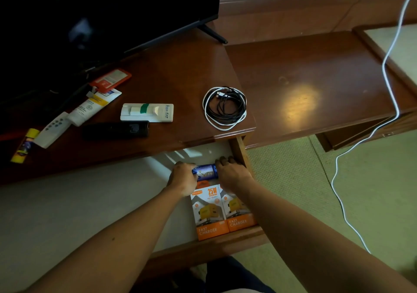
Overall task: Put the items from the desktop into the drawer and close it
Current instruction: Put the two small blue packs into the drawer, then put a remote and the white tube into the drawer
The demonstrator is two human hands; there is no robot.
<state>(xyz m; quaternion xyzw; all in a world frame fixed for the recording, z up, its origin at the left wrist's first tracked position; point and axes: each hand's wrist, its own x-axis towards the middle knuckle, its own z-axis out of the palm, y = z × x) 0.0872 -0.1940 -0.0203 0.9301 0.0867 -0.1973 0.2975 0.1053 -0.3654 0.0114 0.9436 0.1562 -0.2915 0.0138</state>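
Observation:
The wooden drawer (209,245) stands pulled out below the desktop, lined white inside. Two orange fast-charger boxes (212,213) lie side by side at its right end. Just behind them a blue packet (205,171) lies across the drawer, and my left hand (183,178) and my right hand (232,170) grip its two ends. On the desktop (171,76) lie a coil of black and white cables (225,107), a white device with green tape (147,112), a black remote (116,130), a white tube (90,107), a white remote (53,130), a yellow tube (23,146) and a red card holder (111,79).
A dark TV screen (108,12) stands at the back left of the desktop on a black foot (213,33). A lower wooden shelf (316,82) extends to the right. A white cable (388,67) hangs across it down to the green carpet (304,180).

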